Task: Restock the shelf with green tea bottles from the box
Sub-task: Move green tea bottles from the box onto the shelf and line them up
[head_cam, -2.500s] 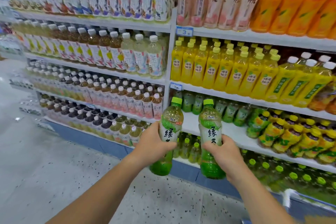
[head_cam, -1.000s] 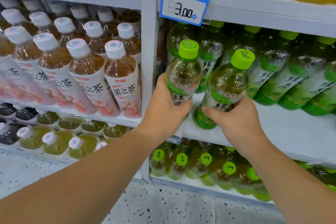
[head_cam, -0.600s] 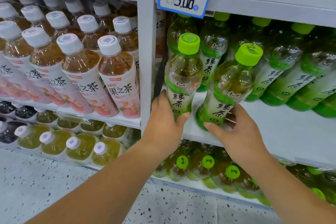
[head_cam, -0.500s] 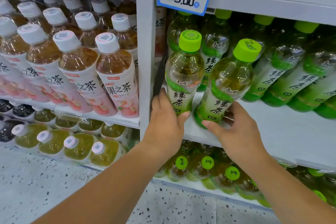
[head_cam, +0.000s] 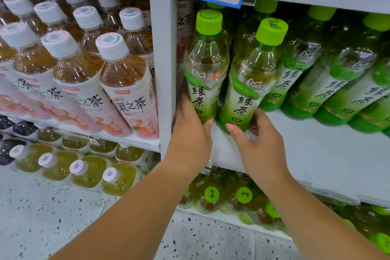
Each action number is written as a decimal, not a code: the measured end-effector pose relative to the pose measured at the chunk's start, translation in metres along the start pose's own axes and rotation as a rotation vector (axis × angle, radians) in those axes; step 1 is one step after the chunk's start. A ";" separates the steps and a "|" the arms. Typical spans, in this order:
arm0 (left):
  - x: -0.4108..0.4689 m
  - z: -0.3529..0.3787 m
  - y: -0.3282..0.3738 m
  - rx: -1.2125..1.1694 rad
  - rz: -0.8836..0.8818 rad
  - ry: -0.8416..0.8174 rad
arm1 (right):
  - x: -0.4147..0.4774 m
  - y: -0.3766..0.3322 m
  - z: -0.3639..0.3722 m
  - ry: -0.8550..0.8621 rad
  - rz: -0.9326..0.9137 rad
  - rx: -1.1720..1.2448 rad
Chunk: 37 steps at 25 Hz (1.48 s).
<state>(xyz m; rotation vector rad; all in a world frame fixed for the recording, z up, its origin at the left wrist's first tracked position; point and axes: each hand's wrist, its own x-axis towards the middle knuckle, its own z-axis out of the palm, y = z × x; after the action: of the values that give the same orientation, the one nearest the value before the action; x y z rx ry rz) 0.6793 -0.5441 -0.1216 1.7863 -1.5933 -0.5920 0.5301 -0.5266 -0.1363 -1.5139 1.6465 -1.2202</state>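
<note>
placement is the step in hand: two green tea bottles stand at the left end of the shelf [head_cam: 306, 150], beside the post [head_cam: 164, 69]. left hand [head_cam: 190, 133] curls round the foot of the left bottle [head_cam: 205, 69]; right hand [head_cam: 259, 145] wraps the base of the right bottle [head_cam: 251, 82], which tilts toward the row behind. both bases seem to rest near the shelf's front edge. next, i judge, each wants a push back to the row, then a clean release. bottles are clear ribbed plastic with glossy green-and-white sleeves and ridged lime caps; the shelf looks like smooth painted metal, so they should slide easily. box is out of view.
</note>
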 end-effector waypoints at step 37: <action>-0.012 -0.038 0.032 -0.052 -0.252 -0.127 | 0.015 -0.016 -0.012 -0.091 0.264 0.032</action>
<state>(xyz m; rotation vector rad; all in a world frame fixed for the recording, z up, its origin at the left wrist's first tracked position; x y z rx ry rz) 0.6828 -0.5264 -0.0741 1.9587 -1.4281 -0.8716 0.5236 -0.5369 -0.1149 -1.2655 1.6954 -1.0157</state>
